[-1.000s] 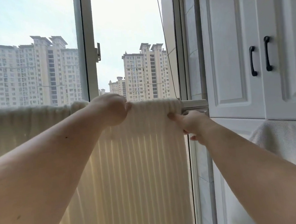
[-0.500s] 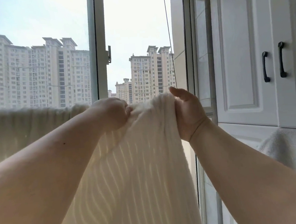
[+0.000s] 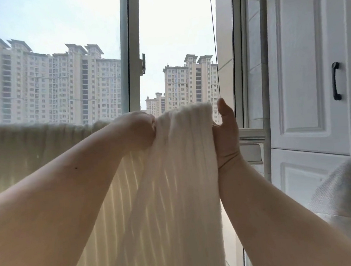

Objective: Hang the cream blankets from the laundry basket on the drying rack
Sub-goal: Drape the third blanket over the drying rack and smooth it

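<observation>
Head view: both arms reach up from the bottom of the frame to centre. Left hand point(image 3: 138, 130) is fisted around the top edge of the cream blanket point(image 3: 174, 195), fabric bunched in the grip at mid-frame. Right hand point(image 3: 226, 135) clamps the blanket's right edge just right of centre, thumb pointing up, fingers hidden behind the cloth. Between the two hands the top edge is gathered into a raised hump. The ribbed blanket hangs down from there to the bottom edge, backlit. To the left the cloth runs level across the mid-left of the frame, draped over something I can't make out; the rack rail itself is covered.

Behind: window frame point(image 3: 130, 53) upper centre, high-rise blocks point(image 3: 53, 85) outside, thin cord point(image 3: 215, 47) running down right of centre. White cabinet doors point(image 3: 300, 61) fill the upper right, black handles point(image 3: 336, 81) at the right edge. Pale grey fabric point(image 3: 344, 189) sits lower right.
</observation>
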`<state>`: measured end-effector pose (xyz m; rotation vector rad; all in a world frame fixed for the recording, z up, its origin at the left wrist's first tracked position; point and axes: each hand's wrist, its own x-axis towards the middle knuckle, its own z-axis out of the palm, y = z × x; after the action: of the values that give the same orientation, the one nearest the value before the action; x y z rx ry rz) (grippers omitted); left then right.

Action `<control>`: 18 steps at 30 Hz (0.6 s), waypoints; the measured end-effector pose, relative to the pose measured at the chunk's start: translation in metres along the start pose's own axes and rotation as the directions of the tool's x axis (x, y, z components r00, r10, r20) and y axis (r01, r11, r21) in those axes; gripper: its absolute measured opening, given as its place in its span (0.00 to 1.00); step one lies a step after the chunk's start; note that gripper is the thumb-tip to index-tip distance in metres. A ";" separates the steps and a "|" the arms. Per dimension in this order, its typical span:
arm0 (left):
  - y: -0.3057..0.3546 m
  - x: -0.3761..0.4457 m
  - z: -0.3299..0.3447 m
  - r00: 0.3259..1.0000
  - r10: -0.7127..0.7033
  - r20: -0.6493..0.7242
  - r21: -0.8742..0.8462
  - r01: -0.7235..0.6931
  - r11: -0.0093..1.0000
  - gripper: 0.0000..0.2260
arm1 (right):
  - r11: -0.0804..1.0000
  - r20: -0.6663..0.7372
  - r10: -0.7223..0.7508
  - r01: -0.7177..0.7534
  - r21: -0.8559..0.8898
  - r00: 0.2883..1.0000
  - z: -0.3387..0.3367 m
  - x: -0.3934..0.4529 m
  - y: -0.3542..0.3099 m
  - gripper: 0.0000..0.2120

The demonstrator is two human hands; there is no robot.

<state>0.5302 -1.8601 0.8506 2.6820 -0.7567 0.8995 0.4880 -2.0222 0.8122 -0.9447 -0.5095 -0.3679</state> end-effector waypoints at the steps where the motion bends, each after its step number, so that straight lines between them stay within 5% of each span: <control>1: 0.000 0.000 0.000 1.000 -0.002 -0.006 0.001 0.002 1.000 0.11 | 0.999 -0.011 -0.049 0.048 -0.023 0.999 0.000 0.001 -0.003 0.20; 3: 0.000 -0.001 0.000 1.000 -0.020 -0.001 0.005 0.020 1.000 0.12 | 0.990 -0.041 -0.108 0.104 -0.091 0.993 -0.001 0.002 -0.012 0.27; 8: -0.005 0.001 0.000 1.000 -0.026 0.017 0.001 0.026 1.000 0.15 | 0.952 -0.205 -0.018 -0.045 -0.302 0.979 -0.001 0.008 -0.037 0.19; 11: -0.010 0.001 0.001 0.999 -0.031 0.022 -0.037 0.032 0.999 0.15 | 0.952 -0.318 0.062 -0.152 -0.265 0.946 -0.004 0.012 -0.055 0.23; 14: -0.015 0.003 0.003 0.999 -0.040 0.006 -0.061 0.040 0.997 0.14 | 0.962 -0.441 -0.017 -0.105 -0.251 0.898 -0.006 0.016 -0.075 0.16; 16: -0.015 0.006 0.002 0.997 -0.069 -0.031 -0.042 0.068 0.997 0.13 | 0.888 -0.447 -0.075 -0.145 -0.437 0.891 -0.002 0.022 -0.081 0.09; 18: -0.013 0.011 0.001 0.988 -0.135 -0.070 -0.043 0.132 0.990 0.12 | 0.685 -0.414 -0.117 -0.229 -0.692 0.903 0.008 0.028 -0.078 0.11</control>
<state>0.5448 -1.8543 0.8558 2.6145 -0.5659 0.9340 0.4695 -2.0594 0.8837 -1.6058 0.1188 -0.7367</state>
